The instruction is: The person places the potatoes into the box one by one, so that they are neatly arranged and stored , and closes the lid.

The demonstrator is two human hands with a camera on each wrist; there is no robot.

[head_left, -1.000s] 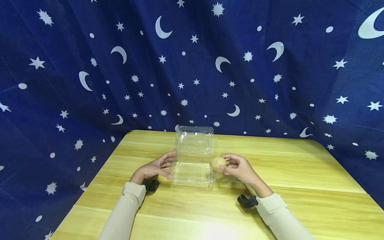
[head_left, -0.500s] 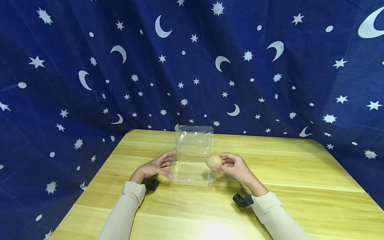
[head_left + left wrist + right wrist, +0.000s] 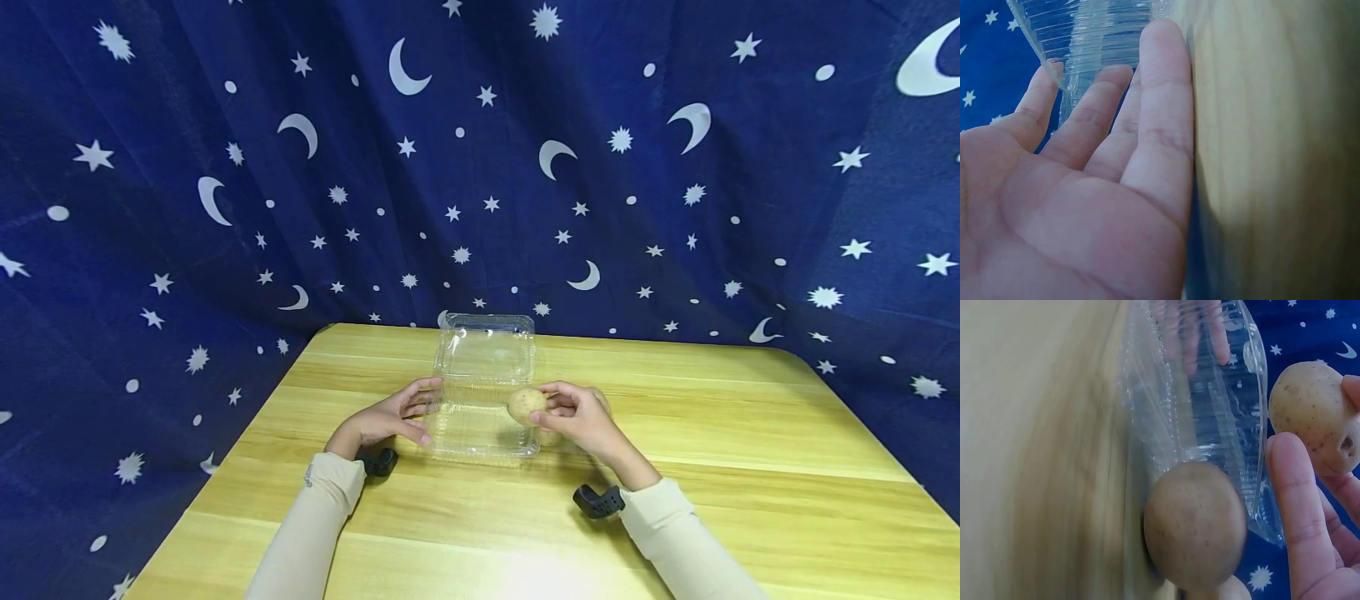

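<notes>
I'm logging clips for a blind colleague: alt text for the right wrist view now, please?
A right hand holds a rounded, speckled tan potato near an open, clear, ribbed plastic container. A brown oval potato sits beside the container on the pale wooden table; fingers of a left hand show through the plastic.

A clear, ribbed plastic container (image 3: pixel 1107 28) showed only in part. Below it was a bare left hand (image 3: pixel 1094 187), palm in view, its fingers extended up to the container's lower edge, one fingertip overlapping it. To the container's right lay a pale wooden tabletop (image 3: pixel 1272 137); to its left showed blue cloth (image 3: pixel 997 75) printed with white stars.
</notes>
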